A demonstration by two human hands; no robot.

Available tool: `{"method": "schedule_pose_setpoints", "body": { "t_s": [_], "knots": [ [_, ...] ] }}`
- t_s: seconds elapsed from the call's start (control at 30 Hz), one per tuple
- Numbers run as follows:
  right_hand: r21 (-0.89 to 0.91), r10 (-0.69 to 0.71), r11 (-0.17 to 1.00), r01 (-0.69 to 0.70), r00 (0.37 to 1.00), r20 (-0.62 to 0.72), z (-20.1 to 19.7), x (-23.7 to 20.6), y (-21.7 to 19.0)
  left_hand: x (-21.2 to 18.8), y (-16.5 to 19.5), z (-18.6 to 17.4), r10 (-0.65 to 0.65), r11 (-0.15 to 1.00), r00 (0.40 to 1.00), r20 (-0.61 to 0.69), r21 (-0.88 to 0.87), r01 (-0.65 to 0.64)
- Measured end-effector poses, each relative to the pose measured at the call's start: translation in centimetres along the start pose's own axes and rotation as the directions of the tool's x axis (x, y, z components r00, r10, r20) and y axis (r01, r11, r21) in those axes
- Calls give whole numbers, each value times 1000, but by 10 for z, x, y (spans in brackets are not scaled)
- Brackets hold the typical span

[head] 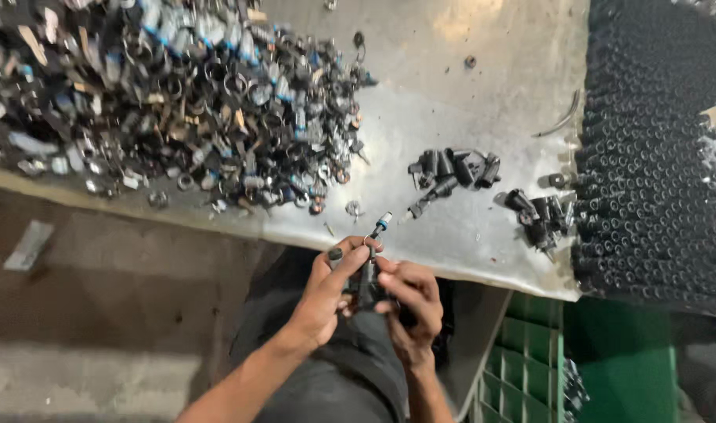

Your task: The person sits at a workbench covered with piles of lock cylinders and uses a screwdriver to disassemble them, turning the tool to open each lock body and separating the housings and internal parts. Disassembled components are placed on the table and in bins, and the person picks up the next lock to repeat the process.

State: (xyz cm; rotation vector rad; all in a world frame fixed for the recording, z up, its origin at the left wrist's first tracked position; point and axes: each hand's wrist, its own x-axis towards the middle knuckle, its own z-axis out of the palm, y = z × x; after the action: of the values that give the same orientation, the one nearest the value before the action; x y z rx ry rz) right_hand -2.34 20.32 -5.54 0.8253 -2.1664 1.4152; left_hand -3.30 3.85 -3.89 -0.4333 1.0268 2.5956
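Blk part (367, 276) w/ blue-banded silver tip; green crate (530, 368); grey table (420, 125).

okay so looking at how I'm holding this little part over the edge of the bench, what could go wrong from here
1. Both hands, left hand and right hand, hold the small dark cylindrical part with a blue-banded tip beyond the grey metal bench edge; a slip would likely drop it to the floor.
2. The big heap of loose metal rings and clips spills near the edge; a nudge might scatter pieces.

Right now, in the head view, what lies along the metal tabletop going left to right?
Big heap of metal rings and clips → first small cluster of black parts → second small cluster of black parts → packed rows of black tubes.
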Motion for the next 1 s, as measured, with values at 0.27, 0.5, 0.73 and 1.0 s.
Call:
{"method": "schedule_pose_setpoints", "body": {
  "t_s": [0.27, 0.5, 0.73, 1.0],
  "knots": [
    [-226, 27, 974, -4, 995, 97, -14, 32, 18, 20, -10, 5, 41, 999, 999, 11, -5, -41],
    [303, 192, 942, -144, 972, -134, -3, 28, 22, 19, -23, -9, 263, 832, 926, 270, 422, -359],
    [675, 486, 664, -322, 872, -62, 4, 7, 14, 1, -4, -24, 308, 732, 945, 108, 608, -308],
    [634, 578, 531, -563, 787, 214, 2, -18, 16, 4, -5, -30, 169, 986, 985, -46, 6, -169]
  ]
}}
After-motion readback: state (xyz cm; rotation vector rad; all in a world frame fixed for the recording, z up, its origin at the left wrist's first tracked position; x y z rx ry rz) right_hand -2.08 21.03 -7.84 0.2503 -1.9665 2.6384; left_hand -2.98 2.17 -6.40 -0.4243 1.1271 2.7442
